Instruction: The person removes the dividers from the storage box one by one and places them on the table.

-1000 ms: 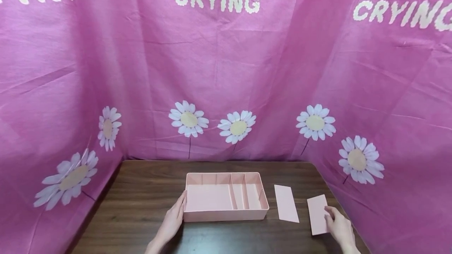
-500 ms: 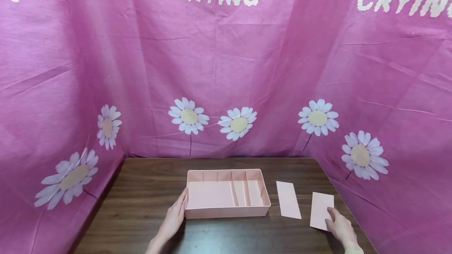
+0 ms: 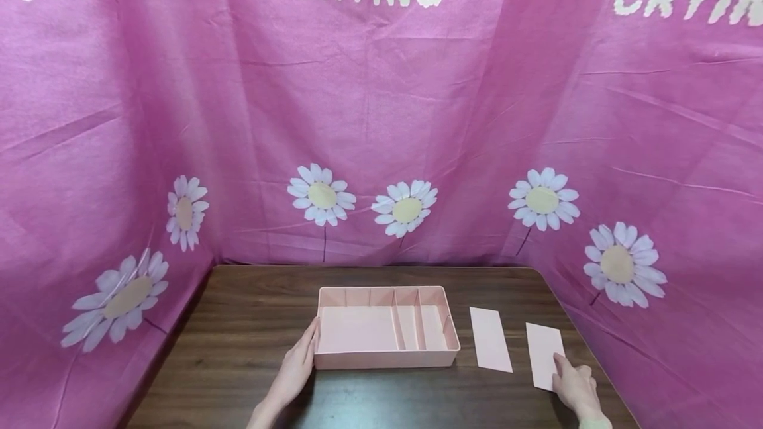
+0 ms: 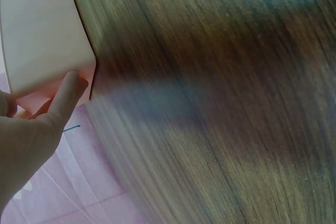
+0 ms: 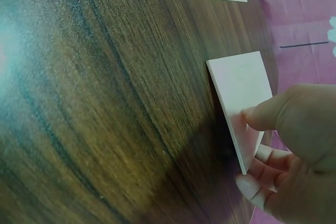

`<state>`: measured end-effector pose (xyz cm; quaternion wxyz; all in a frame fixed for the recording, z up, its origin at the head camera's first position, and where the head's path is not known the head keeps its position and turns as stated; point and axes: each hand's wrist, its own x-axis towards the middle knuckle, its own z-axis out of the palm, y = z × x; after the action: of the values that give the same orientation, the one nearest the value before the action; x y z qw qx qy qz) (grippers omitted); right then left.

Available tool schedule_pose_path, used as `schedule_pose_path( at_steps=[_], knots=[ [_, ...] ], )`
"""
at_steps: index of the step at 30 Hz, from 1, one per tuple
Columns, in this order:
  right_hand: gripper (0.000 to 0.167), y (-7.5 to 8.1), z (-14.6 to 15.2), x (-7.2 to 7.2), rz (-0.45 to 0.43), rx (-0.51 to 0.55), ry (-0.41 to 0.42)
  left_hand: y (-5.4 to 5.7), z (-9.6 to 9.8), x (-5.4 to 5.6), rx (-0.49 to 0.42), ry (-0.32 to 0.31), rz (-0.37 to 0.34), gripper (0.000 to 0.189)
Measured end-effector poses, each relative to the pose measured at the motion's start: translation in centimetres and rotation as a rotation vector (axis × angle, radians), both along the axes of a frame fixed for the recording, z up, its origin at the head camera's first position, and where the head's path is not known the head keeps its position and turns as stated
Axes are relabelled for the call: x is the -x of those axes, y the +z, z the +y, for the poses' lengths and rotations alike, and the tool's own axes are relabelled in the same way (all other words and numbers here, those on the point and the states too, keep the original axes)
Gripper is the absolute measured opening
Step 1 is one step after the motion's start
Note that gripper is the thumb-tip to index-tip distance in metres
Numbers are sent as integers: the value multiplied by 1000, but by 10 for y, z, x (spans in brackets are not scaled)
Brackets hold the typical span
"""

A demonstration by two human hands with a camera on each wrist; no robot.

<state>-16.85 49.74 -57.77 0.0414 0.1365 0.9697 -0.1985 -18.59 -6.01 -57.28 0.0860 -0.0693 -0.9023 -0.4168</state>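
Observation:
A pale pink divided storage box [image 3: 387,359] sits mid-table in the head view. Upright dividers split off narrow compartments at its right. My left hand [image 3: 298,359] rests against the box's left end, its fingers fairly straight along the wall. In the left wrist view one finger [image 4: 65,95] lies along that end wall of the box [image 4: 47,30]. On the right, my right hand [image 3: 577,386] pinches a flat pink divider panel [image 3: 541,348]. The right wrist view has the thumb on the upper face of the panel [image 5: 241,80] and fingers at its underside.
A second pink panel [image 3: 491,339] lies flat on the table between the box and my right hand. The brown wood-grain table [image 3: 256,303] is closed in at the back and sides by a pink curtain [image 3: 369,98] printed with daisies.
My right hand still pinches the divider panel, which has turned slightly and tilted over the last second. The left hand stays against the box. The head view has shifted a little.

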Motion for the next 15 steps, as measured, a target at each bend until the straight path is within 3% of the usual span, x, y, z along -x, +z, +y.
schedule_pose_path(
  at_steps=[15],
  knots=[
    [48, -4, -3, 1, -16, 40, -71, -5, 0, 3, 28, -2, 53, 43]
  ],
)
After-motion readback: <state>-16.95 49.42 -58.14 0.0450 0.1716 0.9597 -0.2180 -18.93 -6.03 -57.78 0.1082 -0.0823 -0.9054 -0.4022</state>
